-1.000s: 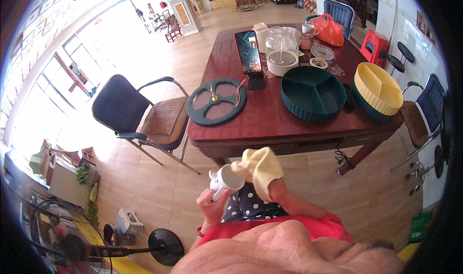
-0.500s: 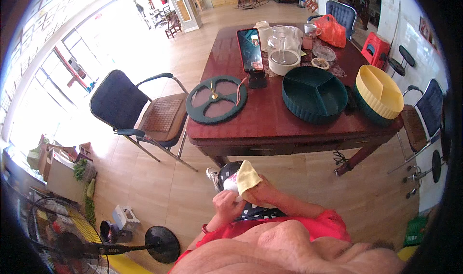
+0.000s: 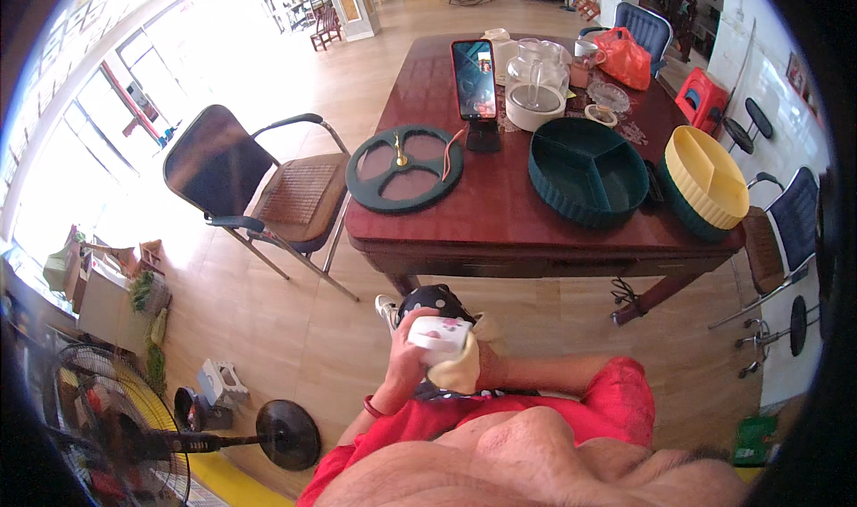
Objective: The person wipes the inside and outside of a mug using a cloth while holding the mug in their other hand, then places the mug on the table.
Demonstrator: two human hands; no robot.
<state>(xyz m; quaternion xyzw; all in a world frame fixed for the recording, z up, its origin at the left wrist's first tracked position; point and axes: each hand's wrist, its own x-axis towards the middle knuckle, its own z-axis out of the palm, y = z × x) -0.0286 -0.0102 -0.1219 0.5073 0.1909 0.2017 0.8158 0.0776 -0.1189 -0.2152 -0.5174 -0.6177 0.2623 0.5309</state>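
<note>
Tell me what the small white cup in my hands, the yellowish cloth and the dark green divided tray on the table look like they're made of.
The small white cup, held in the left hand, looks like glazed ceramic or hard plastic: smooth and evenly white; it is too small to settle which. The yellowish cloth looks like soft fabric: it folds limply around the cup. The dark green divided tray looks like moulded plastic: uniform colour, thin even walls, dull sheen.

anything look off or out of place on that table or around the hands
Nothing spilled or broken. The green lid lies apart from its green divided tray, and a phone stands propped upright. The left hand holds a small white cup against a yellow cloth.
</note>
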